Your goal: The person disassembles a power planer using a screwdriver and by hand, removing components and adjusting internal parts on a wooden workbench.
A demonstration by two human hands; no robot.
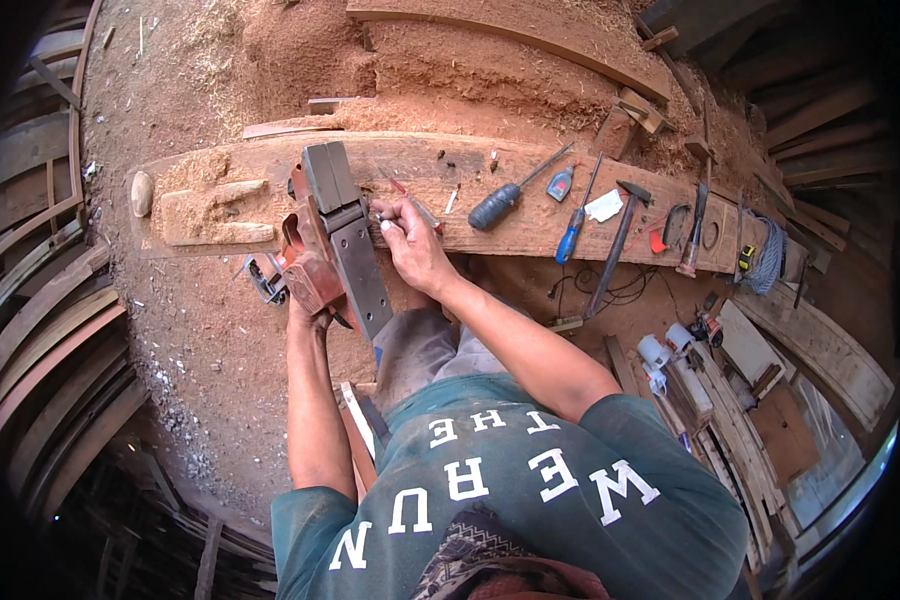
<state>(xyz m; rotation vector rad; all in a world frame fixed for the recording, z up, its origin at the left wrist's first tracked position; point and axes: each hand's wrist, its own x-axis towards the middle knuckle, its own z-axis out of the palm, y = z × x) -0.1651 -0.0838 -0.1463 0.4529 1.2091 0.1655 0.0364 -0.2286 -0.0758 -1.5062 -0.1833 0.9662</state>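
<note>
An electric planer (315, 265), with a red body and a long dark metal sole, is turned on its side over the near edge of a thick wooden plank (300, 150). Wrapped round its body from below is my left hand (308, 308), partly hidden by the planer. My right hand (415, 245) is closed in a pinch against the gap in the sole. Something small and metallic shows at its fingertips, too small to name. Just beyond that hand, a thin red-and-white stick (425, 213) lies on the plank.
On the plank to the right lie a dark-handled screwdriver (496, 206), small bottle (560, 183), blue-handled screwdriver (572, 235), hammer (620, 235), chisel (694, 235), yellow tape measure (746, 257) and coiled rope (768, 258). A black cable (625, 292) lies below. Stacked boards (55, 340) line the left.
</note>
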